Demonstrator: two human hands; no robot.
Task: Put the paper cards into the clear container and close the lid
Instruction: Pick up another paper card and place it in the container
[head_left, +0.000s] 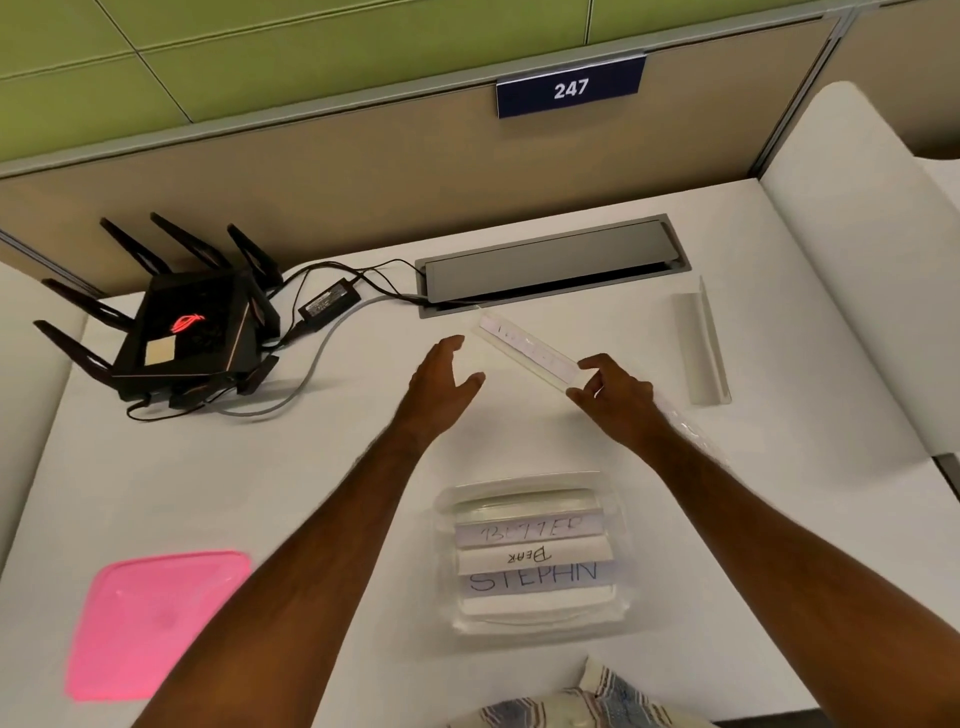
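The clear container (447, 571) stands open on the white desk near me, with three folded paper cards (535, 558) lying inside, lettered by hand. A pink lid (150, 623) lies flat to its left. My right hand (615, 392) pinches the near end of a long white paper card (524, 345) that slants away toward the desk's cable slot. My left hand (441, 374) hovers beside that card with fingers spread, holding nothing. Another folded white card (701, 343) stands further right on the desk.
A black router (182, 338) with antennas, its power brick (330, 304) and cables sit at the back left. A grey cable hatch (550, 265) is set into the desk at the back. Patterned cloth (587, 701) shows at the near edge.
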